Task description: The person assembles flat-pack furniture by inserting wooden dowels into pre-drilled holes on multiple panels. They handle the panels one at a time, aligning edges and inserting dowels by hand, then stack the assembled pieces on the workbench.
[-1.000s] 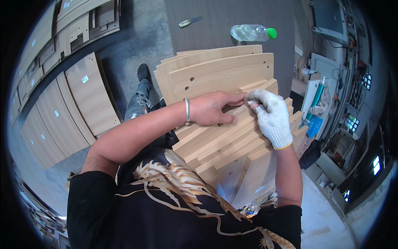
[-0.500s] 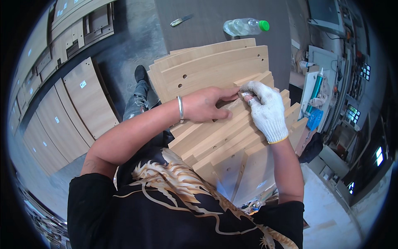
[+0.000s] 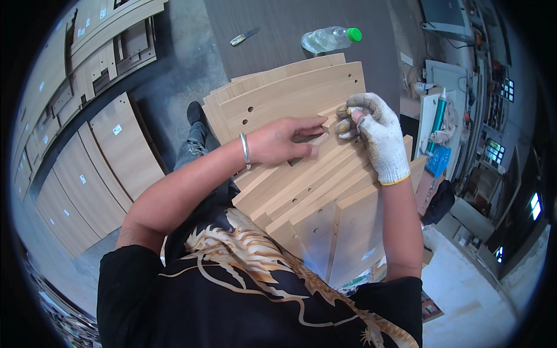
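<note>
Light wood-grain boards [image 3: 301, 87] lie fanned in a stack before me, some with drilled holes. Over the middle boards, my bare left hand [image 3: 287, 139], with a silver bangle [image 3: 245, 149] at the wrist, rests with fingers stretched out and thumb apart. A small translucent scrap [image 3: 318, 140] shows beneath its fingers; I cannot tell whether they touch it. My right hand [image 3: 380, 136], in a white knit glove with a bare thumb tip, is raised just above the boards' right end. Its fingers are curled against the thumb, hiding whatever they hold.
A dark table [image 3: 267, 58] bears a knife [image 3: 243, 36] and a clear bottle [image 3: 326, 40] with a green cap. More wood panels [image 3: 125, 142] lie at the left. A teal sealant tube [image 3: 437, 123] and blue plastic [image 3: 439, 160] are at the right.
My right hand has lifted away from the left fingertips and turned, showing its curled fingers. The left hand has shifted slightly left with the view, its fingers still extended.
</note>
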The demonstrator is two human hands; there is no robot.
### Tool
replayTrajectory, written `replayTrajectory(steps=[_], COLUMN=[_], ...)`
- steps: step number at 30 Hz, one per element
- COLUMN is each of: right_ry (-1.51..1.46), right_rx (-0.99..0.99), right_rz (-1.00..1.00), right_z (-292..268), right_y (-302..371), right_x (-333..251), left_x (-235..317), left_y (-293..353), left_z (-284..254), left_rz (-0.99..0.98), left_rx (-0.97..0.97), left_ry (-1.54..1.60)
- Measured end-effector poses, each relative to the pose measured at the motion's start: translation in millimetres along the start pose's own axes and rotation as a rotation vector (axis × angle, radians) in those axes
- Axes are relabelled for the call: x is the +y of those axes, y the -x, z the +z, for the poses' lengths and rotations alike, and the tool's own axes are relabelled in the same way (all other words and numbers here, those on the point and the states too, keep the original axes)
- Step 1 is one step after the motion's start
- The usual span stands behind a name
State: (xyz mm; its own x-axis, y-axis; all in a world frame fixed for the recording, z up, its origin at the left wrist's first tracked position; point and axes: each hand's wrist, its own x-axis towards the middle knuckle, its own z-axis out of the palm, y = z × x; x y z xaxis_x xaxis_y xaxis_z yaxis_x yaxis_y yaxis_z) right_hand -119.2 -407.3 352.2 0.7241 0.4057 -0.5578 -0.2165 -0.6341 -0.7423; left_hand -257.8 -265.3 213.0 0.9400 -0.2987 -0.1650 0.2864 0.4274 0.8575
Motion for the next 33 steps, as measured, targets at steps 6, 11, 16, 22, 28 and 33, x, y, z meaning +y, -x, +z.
replayTrajectory(steps=[6,11,16,22,28,33], right_ry=[0.269,0.485,0.661,0.835,0.844,0.912], right_rx=[-0.172,-0.229,-0.170,-0.244,-0.309,-0.343], right_rz=[0.076,0.041,-0.099,-0.177,-0.112,-0.147], right_z=[-3,-5,-2,-1,3,2], right_y=[-5,-13,-14,-21,-21,-25], right_x=[-17,-21,-12,-5,-19,-21], left_x=[3,0,7,-7,-11,-15], left_y=[-8,-13,-19,-28,-35,-38], left_z=[1,2,4,-3,-13,-15], left_rz=[-0.071,-0.066,-0.108,0.178,0.220,0.284], left_rx=[0.109,0.178,0.258,0.261,0.199,0.189], left_ry=[0.069,0.129,0.041,-0.320,-0.380,-0.354])
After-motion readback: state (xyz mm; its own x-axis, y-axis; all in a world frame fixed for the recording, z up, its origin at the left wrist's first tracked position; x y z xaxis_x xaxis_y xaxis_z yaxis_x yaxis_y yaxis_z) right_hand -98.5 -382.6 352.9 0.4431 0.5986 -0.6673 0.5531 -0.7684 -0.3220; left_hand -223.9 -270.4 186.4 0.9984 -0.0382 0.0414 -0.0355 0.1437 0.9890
